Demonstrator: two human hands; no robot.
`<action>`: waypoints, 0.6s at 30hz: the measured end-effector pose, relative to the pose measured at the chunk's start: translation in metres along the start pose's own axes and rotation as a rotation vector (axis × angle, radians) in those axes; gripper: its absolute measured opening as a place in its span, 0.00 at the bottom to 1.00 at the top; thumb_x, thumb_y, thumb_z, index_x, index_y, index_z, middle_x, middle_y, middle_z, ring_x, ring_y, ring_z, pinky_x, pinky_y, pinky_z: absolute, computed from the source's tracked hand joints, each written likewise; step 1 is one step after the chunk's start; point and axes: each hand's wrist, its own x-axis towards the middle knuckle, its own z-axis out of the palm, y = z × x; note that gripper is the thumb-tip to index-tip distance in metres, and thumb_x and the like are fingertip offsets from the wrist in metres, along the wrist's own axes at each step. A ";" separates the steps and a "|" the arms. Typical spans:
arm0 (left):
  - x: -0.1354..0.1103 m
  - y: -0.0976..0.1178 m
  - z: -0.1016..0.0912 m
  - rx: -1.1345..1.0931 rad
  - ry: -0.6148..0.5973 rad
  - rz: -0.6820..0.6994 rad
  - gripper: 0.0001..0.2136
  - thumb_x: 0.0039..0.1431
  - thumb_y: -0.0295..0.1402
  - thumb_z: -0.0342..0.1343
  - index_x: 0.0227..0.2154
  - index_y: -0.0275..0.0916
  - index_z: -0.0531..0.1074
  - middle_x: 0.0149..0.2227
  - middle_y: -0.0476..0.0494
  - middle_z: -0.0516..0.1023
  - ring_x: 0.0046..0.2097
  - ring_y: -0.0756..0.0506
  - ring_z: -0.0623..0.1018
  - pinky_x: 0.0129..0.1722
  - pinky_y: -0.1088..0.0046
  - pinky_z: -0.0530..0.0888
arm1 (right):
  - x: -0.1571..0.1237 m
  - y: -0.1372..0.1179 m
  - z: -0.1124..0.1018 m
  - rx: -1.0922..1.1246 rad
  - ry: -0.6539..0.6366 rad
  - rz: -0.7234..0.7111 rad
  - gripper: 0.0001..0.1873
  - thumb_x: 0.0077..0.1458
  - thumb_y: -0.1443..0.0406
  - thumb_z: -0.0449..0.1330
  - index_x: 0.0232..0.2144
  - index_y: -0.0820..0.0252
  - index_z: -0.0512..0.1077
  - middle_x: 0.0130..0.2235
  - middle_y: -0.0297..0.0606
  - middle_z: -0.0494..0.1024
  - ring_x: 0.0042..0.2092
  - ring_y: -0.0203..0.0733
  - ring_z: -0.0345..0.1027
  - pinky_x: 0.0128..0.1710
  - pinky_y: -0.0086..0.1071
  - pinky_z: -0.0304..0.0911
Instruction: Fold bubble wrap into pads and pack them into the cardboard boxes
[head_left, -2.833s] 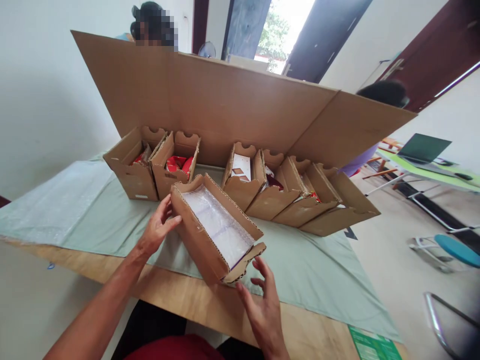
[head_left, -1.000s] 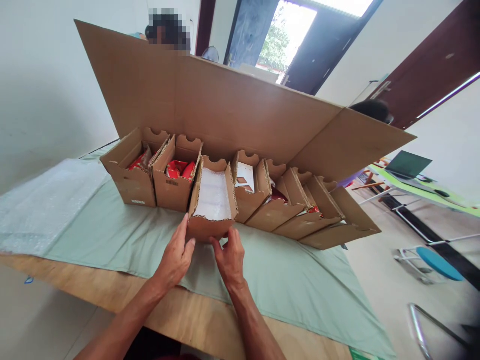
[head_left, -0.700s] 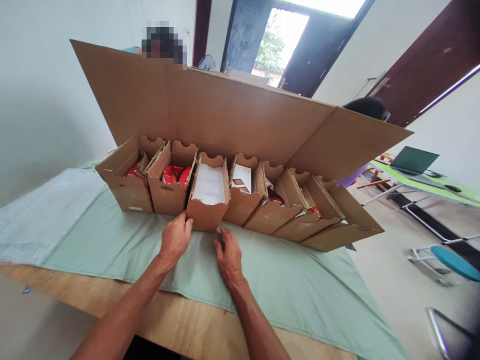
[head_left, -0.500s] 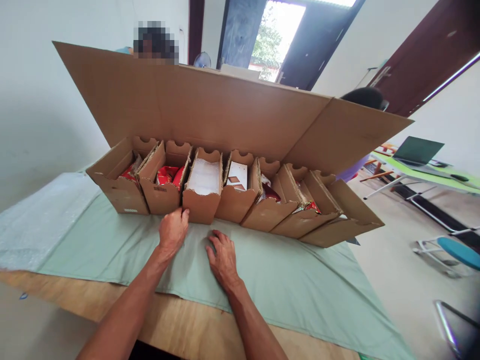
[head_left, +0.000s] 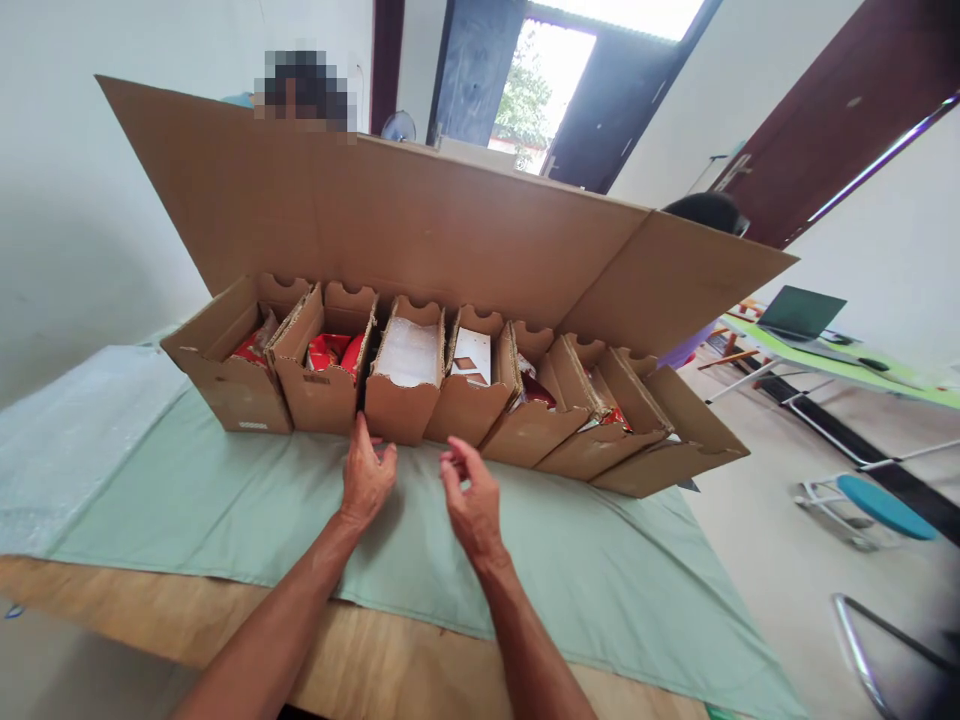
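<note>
Several open cardboard boxes stand in a row on a pale green cloth (head_left: 420,540). My left hand (head_left: 367,475) is open, its fingertips at the lower front of the gap beside the third box (head_left: 401,412), which holds a white padded item (head_left: 411,350). Left of that gap is a box (head_left: 315,395) with red packets (head_left: 336,352). My right hand (head_left: 472,490), fingers apart and holding nothing, is in front of the fourth box (head_left: 469,412), where a white carton with brown squares (head_left: 471,358) stands.
Behind the row rises a wide cardboard panel (head_left: 435,225). Bubble wrap (head_left: 90,440) lies on the table's left side. Beyond the panel is a person (head_left: 304,95). At right are a green-topped table (head_left: 847,355) with a laptop (head_left: 804,312) and a blue stool (head_left: 885,505).
My left hand has opened and shifted right along the front of the boxes. My right hand has lifted off the cloth and moved slightly right. The view has shifted a little.
</note>
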 end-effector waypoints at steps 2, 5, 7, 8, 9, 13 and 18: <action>-0.003 -0.004 0.005 -0.057 0.016 0.011 0.38 0.57 0.34 0.55 0.70 0.34 0.50 0.59 0.26 0.71 0.45 0.39 0.80 0.43 0.60 0.78 | 0.032 -0.020 -0.015 0.004 0.029 0.017 0.24 0.64 0.61 0.54 0.60 0.58 0.68 0.39 0.38 0.82 0.33 0.39 0.75 0.36 0.33 0.71; -0.003 -0.005 0.006 -0.079 -0.003 0.004 0.40 0.56 0.32 0.56 0.71 0.33 0.49 0.64 0.23 0.65 0.48 0.37 0.79 0.44 0.57 0.79 | 0.081 -0.042 -0.028 -0.144 -0.035 0.022 0.31 0.61 0.62 0.56 0.65 0.59 0.62 0.33 0.33 0.81 0.31 0.39 0.74 0.35 0.32 0.69; -0.002 -0.004 0.005 -0.081 -0.026 -0.003 0.41 0.55 0.32 0.56 0.71 0.31 0.48 0.64 0.21 0.64 0.48 0.36 0.79 0.45 0.55 0.79 | 0.104 -0.047 -0.030 -0.295 -0.127 0.046 0.25 0.59 0.64 0.56 0.60 0.58 0.69 0.30 0.32 0.80 0.30 0.41 0.73 0.34 0.32 0.66; -0.002 -0.004 0.005 -0.082 -0.038 -0.004 0.41 0.55 0.31 0.56 0.71 0.30 0.48 0.64 0.20 0.63 0.49 0.35 0.79 0.46 0.54 0.79 | 0.112 -0.048 -0.030 -0.366 -0.164 0.064 0.21 0.59 0.65 0.57 0.54 0.58 0.74 0.28 0.32 0.79 0.30 0.41 0.73 0.34 0.31 0.65; -0.002 -0.004 0.004 -0.083 -0.049 -0.005 0.42 0.54 0.31 0.56 0.71 0.29 0.47 0.64 0.20 0.63 0.49 0.35 0.79 0.47 0.53 0.79 | 0.117 -0.047 -0.030 -0.424 -0.187 0.081 0.16 0.59 0.66 0.57 0.48 0.58 0.76 0.27 0.33 0.79 0.29 0.41 0.73 0.33 0.31 0.64; 0.000 -0.005 0.003 -0.101 -0.082 -0.001 0.42 0.54 0.30 0.56 0.71 0.30 0.46 0.66 0.20 0.61 0.51 0.34 0.78 0.48 0.53 0.79 | 0.121 -0.039 -0.030 -0.472 -0.173 0.072 0.10 0.60 0.66 0.56 0.37 0.55 0.78 0.26 0.33 0.79 0.30 0.42 0.73 0.33 0.30 0.63; 0.003 -0.008 0.003 -0.142 -0.118 -0.026 0.45 0.52 0.29 0.58 0.72 0.35 0.45 0.70 0.22 0.57 0.53 0.33 0.78 0.51 0.50 0.78 | 0.115 -0.039 -0.032 -0.461 -0.141 0.033 0.09 0.58 0.65 0.57 0.38 0.54 0.77 0.25 0.32 0.79 0.28 0.42 0.72 0.32 0.31 0.62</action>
